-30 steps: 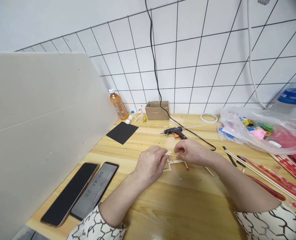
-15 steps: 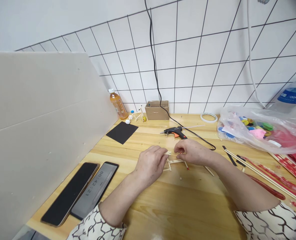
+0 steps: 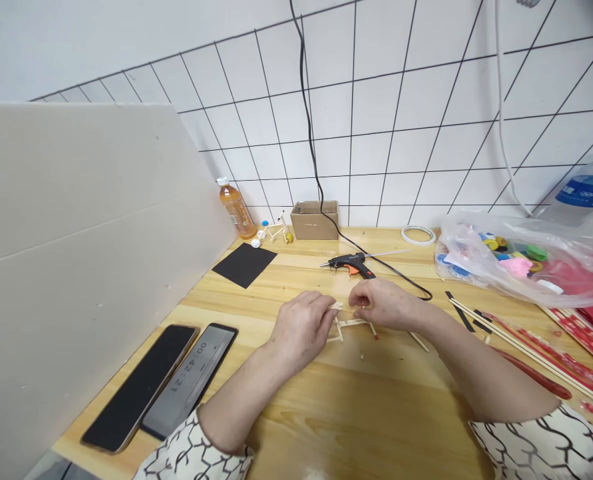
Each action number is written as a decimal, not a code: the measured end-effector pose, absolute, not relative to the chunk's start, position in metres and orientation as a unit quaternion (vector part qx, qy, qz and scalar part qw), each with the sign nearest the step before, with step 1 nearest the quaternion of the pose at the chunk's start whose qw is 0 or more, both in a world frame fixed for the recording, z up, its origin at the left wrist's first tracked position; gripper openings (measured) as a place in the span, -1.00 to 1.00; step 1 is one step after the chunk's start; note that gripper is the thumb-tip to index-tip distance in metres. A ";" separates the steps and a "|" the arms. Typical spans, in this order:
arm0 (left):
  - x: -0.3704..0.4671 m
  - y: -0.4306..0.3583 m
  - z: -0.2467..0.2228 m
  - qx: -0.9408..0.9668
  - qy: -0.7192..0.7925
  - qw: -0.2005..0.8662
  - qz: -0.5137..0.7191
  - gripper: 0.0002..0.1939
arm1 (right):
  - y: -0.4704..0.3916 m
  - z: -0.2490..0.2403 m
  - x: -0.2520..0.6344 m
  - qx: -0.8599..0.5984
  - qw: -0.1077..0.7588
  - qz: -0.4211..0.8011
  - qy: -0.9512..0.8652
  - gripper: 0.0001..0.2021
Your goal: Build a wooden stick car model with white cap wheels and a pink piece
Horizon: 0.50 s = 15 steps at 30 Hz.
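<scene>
My left hand (image 3: pixel 301 328) is closed in a pinch on a small frame of pale wooden sticks (image 3: pixel 339 333), near the middle of the table. Part of the frame is hidden behind those fingers. Just right of it, my right hand (image 3: pixel 383 303) is curled with thumb and forefinger together at the frame's far end; a speck of red shows at its fingertips, too small to name. One stick of the frame has a red tip. Behind my right hand lies a black glue gun (image 3: pixel 349 261) with an orange trigger.
Two phones (image 3: pixel 141 387) lie at the left by a white partition (image 3: pixel 76 267). Black paper (image 3: pixel 245 265), a drink bottle (image 3: pixel 237 208), a small stick model (image 3: pixel 276 232), a cardboard box (image 3: pixel 315 221) and a tape roll (image 3: pixel 418 235) are behind. At the right are a plastic bag (image 3: pixel 571 273) and chopsticks (image 3: pixel 516 343).
</scene>
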<state>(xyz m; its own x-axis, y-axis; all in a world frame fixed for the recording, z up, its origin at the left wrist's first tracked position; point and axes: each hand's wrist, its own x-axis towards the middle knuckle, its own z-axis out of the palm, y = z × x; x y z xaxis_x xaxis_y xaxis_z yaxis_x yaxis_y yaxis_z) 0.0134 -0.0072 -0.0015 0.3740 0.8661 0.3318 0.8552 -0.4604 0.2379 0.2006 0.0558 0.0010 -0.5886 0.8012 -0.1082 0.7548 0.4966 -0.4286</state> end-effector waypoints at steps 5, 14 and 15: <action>0.014 -0.007 -0.001 0.828 0.521 0.018 0.205 -0.80 | 0.056 0.002 0.201 -0.451 0.048 0.222 -0.863 -0.89; 0.013 -0.007 -0.001 0.830 0.519 0.017 0.205 -0.80 | 0.058 -0.004 0.201 -0.452 0.033 0.229 -0.862 -0.89; 0.013 -0.007 -0.001 0.830 0.519 0.016 0.205 -0.80 | 0.058 -0.004 0.200 -0.451 0.030 0.230 -0.862 -0.90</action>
